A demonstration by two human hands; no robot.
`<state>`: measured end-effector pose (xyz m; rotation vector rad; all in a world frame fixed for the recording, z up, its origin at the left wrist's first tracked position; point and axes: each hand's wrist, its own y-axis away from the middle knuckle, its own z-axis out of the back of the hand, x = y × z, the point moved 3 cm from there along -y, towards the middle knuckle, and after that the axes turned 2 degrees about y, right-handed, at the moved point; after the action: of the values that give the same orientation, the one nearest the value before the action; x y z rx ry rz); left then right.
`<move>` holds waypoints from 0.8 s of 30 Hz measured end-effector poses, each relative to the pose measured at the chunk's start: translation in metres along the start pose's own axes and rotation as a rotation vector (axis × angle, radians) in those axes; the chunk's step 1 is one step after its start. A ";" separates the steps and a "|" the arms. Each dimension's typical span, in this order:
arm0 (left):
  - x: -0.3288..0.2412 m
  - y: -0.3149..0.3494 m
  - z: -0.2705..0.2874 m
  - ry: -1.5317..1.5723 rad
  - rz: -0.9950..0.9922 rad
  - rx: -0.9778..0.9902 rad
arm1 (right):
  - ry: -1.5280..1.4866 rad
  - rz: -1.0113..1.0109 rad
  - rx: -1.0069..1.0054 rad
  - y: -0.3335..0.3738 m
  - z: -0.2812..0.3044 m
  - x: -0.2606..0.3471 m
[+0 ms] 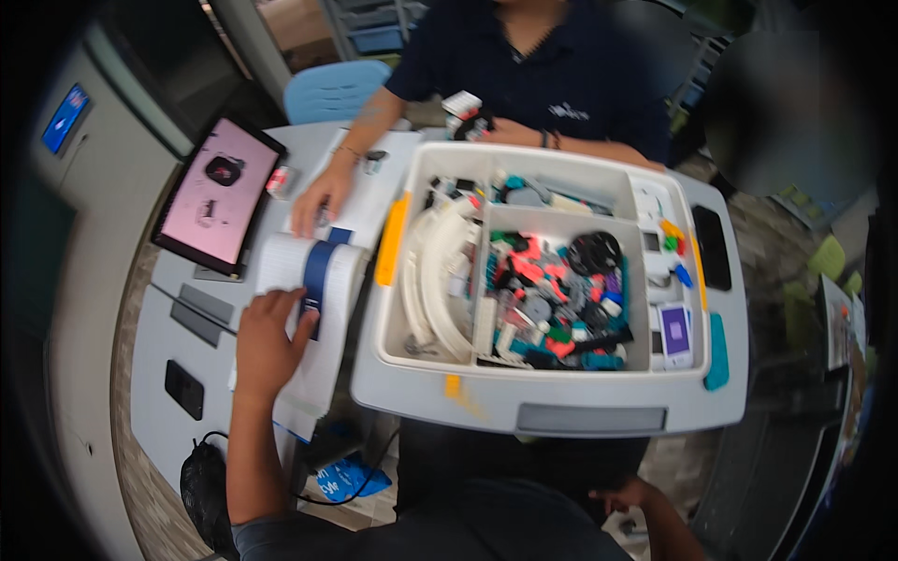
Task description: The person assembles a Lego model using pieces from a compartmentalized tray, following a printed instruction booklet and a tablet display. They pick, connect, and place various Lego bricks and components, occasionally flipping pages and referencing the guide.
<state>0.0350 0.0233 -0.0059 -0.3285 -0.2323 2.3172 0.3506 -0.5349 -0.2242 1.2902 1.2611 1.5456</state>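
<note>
My left hand [267, 338] rests flat on an open white booklet with a blue band [313, 280], fingers spread and holding the page down. My right hand [629, 494] hangs low by my lap, below the big grey bin [561, 402], fingers loosely curled with nothing visible in it. The bin holds white curved track pieces [440, 276] on its left and a heap of small coloured building parts [557, 299] in the middle. Across the table a person in a dark shirt has one hand [318, 198] on the booklet's far edge and the other holding a small model [468, 114].
A tablet with a pink screen [213, 196] lies at the left of the grey table [159, 393]. A black phone [184, 389] lies near the table's front. A light blue chair [332, 89] stands behind. A black bag [204, 486] and blue item [348, 477] lie on the floor.
</note>
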 end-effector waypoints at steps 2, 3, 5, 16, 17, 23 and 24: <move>-0.012 -0.020 -0.015 0.067 -0.081 -0.040 | -0.011 0.027 -0.020 0.007 0.001 0.004; -0.016 -0.028 -0.023 0.066 -0.105 -0.043 | 0.024 0.034 0.004 0.011 0.004 0.011; -0.022 -0.034 -0.035 0.042 -0.092 0.020 | 0.014 0.061 -0.003 0.015 0.004 0.014; -0.008 0.003 -0.054 0.001 -0.055 0.101 | -0.164 0.021 -0.049 0.006 -0.005 0.008; -0.007 0.005 -0.052 0.004 -0.040 0.111 | -0.182 0.003 -0.044 0.006 -0.004 0.010; -0.002 -0.018 -0.030 0.088 -0.071 0.125 | -0.121 -0.185 0.129 -0.021 0.005 -0.022; 0.004 -0.024 -0.026 0.128 -0.075 0.121 | -0.109 -0.216 0.173 -0.029 0.010 -0.031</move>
<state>0.0566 0.0449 -0.0245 -0.3985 -0.0401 2.2156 0.3658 -0.5555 -0.2599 1.2806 1.4373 1.2211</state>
